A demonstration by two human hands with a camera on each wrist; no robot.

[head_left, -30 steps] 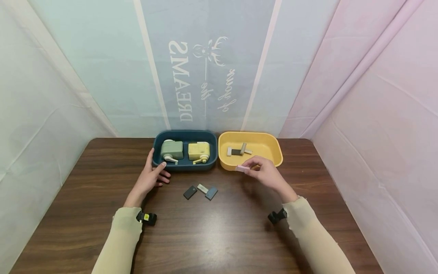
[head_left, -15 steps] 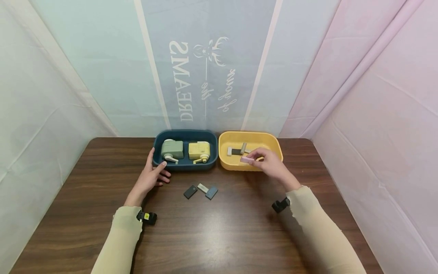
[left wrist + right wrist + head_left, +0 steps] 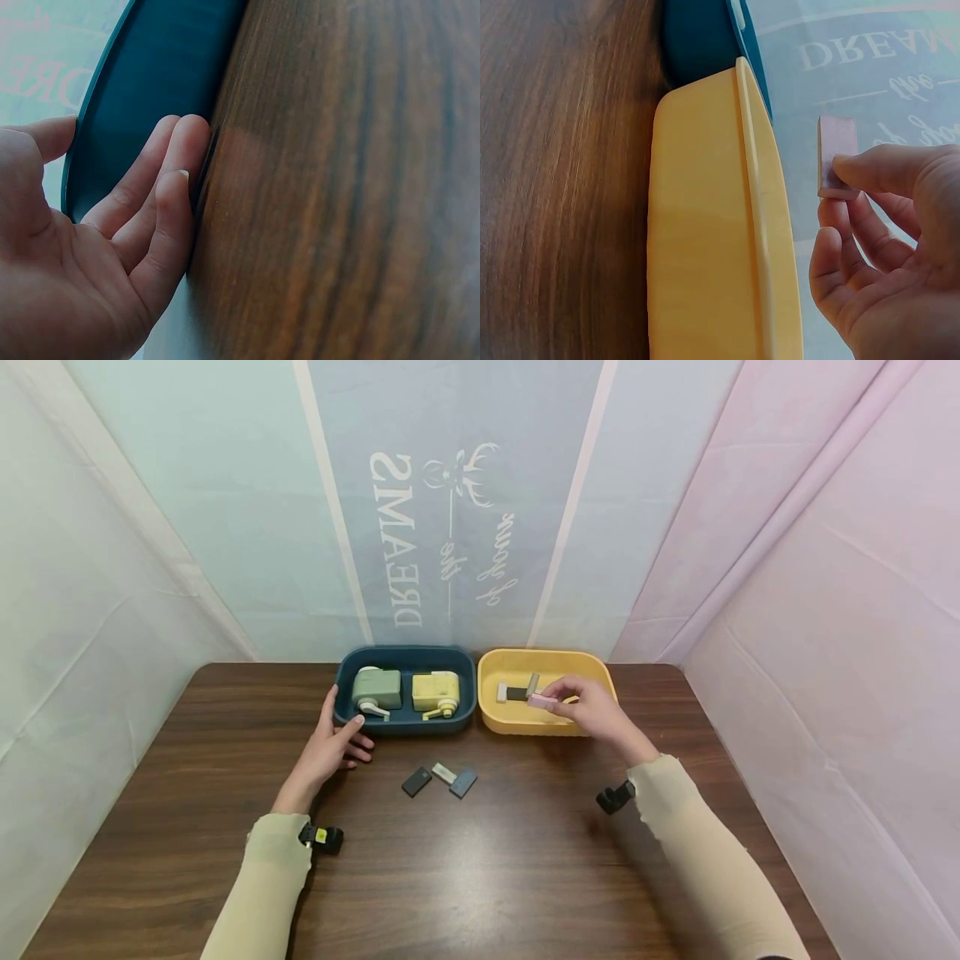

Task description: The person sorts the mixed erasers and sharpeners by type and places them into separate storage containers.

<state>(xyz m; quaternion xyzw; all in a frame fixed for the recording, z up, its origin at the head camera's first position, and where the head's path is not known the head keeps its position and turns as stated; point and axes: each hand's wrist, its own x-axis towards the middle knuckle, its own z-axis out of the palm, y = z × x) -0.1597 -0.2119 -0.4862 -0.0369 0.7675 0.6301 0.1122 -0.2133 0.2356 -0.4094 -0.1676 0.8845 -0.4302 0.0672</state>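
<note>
A small pink eraser [image 3: 838, 154] is pinched between the thumb and fingers of my right hand [image 3: 596, 706]. In the head view that hand is over the yellow bin [image 3: 555, 727], which holds several small bars, among them a white bar [image 3: 502, 692], a dark bar [image 3: 517, 693] and a tan bar [image 3: 532, 683]. My left hand [image 3: 322, 752] rests against the left front corner of the dark blue bin [image 3: 405, 727]. Its thumb touches the rim, and its fingers [image 3: 176, 210] lie along the outer wall. Inside are a green crank pencil sharpener [image 3: 379, 689] and a yellow one.
On the wooden table [image 3: 465, 877] in front of the bins lie a black eraser [image 3: 417, 782], a whitish one [image 3: 444, 773] and a blue-grey one [image 3: 463, 782]. The two bins stand side by side along the back edge, against a printed curtain [image 3: 457, 410].
My right hand has moved up and slightly right with the pink eraser, from the yellow bin's front rim to over its inside. My left hand stays in place.
</note>
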